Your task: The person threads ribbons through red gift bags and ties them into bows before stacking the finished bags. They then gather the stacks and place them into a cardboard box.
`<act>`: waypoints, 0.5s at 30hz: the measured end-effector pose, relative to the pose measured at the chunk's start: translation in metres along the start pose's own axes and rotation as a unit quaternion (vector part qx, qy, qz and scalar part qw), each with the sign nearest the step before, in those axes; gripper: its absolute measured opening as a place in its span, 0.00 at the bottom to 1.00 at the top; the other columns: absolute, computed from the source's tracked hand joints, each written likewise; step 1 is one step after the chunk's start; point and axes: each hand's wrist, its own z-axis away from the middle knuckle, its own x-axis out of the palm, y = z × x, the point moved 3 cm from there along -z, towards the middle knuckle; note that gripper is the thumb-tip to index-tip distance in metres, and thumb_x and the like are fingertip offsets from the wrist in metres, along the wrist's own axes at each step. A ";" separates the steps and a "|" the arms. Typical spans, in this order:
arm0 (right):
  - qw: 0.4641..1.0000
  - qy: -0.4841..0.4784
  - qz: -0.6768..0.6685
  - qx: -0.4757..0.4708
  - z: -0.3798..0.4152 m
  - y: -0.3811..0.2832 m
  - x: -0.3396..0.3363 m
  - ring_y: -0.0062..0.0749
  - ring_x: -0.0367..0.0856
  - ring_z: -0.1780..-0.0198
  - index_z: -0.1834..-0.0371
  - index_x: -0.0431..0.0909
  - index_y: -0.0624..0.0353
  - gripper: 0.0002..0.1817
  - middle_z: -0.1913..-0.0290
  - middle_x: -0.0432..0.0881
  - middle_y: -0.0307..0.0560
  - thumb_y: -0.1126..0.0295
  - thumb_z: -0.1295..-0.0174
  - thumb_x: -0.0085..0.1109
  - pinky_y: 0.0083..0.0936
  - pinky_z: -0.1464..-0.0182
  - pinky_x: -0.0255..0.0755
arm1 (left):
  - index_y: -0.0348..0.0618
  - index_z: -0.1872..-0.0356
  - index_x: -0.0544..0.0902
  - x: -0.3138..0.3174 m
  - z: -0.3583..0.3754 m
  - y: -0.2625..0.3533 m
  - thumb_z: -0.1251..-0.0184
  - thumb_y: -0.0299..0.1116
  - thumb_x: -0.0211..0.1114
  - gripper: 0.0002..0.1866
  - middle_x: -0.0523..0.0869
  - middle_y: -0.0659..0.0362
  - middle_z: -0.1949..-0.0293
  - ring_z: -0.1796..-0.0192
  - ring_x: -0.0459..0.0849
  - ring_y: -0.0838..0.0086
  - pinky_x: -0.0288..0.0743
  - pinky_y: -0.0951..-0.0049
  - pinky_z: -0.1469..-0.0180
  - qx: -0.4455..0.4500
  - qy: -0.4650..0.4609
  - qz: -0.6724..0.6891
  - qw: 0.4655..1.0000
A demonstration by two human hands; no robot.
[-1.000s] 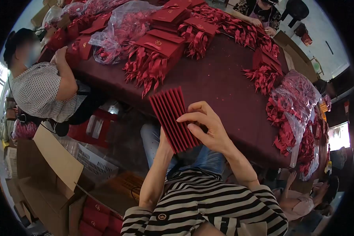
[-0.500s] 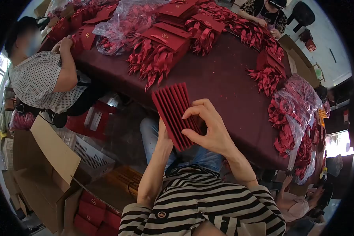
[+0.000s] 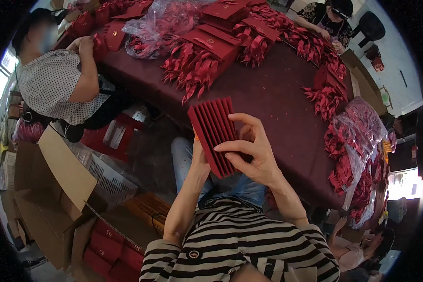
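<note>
Over my lap, at the table's near edge, my left hand (image 3: 200,157) is closed around the left and lower side of a stack of folded red card (image 3: 209,134). Its parallel edges face up, fanned apart like an accordion; the kind of item cannot be made out. Most of my left fingers are hidden behind it. My right hand (image 3: 254,152) is at the stack's right side, thumb and a bent finger close together on the edges, another finger touching its upper right part. A bit of orange shows beside my left hand.
On the dark-red tablecloth (image 3: 277,122) lie red gold-printed bags (image 3: 211,42) with ribbons, and plastic-wrapped ribbon bundles (image 3: 355,127). A co-worker (image 3: 56,89) sits left, another (image 3: 326,23) at far right. An open carton (image 3: 47,202) and white crate (image 3: 110,174) stand low left.
The fingers of my right hand have shifted along the stack's edges, one finger now straighter across them. My left hand still holds the stack. The whole view has shifted slightly.
</note>
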 end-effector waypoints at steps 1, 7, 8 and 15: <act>1.000 0.002 0.013 -0.011 0.000 0.001 0.000 0.29 0.67 0.54 0.53 0.88 0.44 0.16 0.31 0.63 0.44 0.75 0.43 0.66 0.26 0.52 0.68 | 0.44 0.36 0.72 0.006 0.002 0.004 0.25 0.48 0.58 0.24 0.84 0.54 0.47 0.52 0.88 0.66 0.87 0.64 0.51 0.006 0.002 0.001 1.000; 0.999 0.004 0.028 -0.025 -0.003 -0.001 0.003 0.29 0.68 0.55 0.53 0.88 0.44 0.14 0.30 0.64 0.45 0.72 0.43 0.68 0.26 0.53 0.69 | 0.42 0.39 0.74 0.011 0.000 0.019 0.19 0.46 0.44 0.22 0.84 0.52 0.50 0.54 0.87 0.63 0.87 0.64 0.55 0.066 0.028 -0.047 0.996; 0.999 0.006 0.028 -0.021 -0.003 -0.001 0.003 0.29 0.68 0.56 0.54 0.89 0.44 0.14 0.30 0.64 0.44 0.72 0.43 0.68 0.26 0.53 0.68 | 0.42 0.39 0.74 0.012 0.001 0.021 0.19 0.46 0.44 0.22 0.84 0.52 0.50 0.54 0.87 0.63 0.87 0.64 0.55 0.070 0.027 -0.046 0.996; 0.999 -0.007 0.015 0.033 0.001 0.009 0.005 0.52 0.59 0.26 0.20 0.47 0.55 0.63 0.25 0.54 0.60 0.45 0.54 0.78 0.42 0.26 0.57 | 0.40 0.44 0.78 0.008 -0.005 0.040 0.24 0.33 0.57 0.14 0.86 0.56 0.51 0.53 0.87 0.69 0.83 0.68 0.50 0.184 0.051 -0.136 0.972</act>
